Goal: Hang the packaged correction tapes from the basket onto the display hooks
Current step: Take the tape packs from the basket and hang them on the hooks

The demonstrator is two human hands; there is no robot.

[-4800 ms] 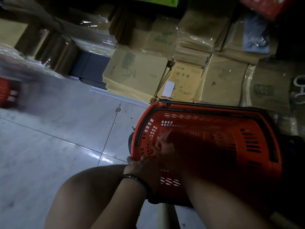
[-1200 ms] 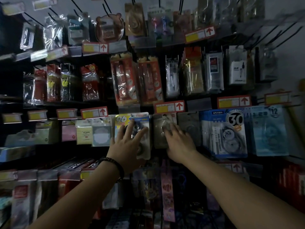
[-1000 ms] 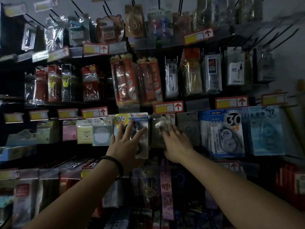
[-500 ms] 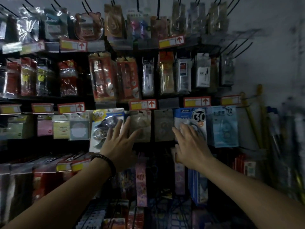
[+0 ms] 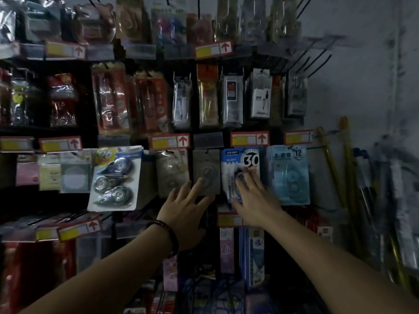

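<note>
Correction-tape pack, blue "30" card (image 5: 232, 162), hung; right hand (image 5: 256, 198) flat on it, left hand (image 5: 186, 211) spread, empty; basket unseen.

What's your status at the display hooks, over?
Left hand open, fingertips at the grey pack. Right hand open, fingers spread on the blue 30 pack. Neither holds a pack; basket out of view.
</note>
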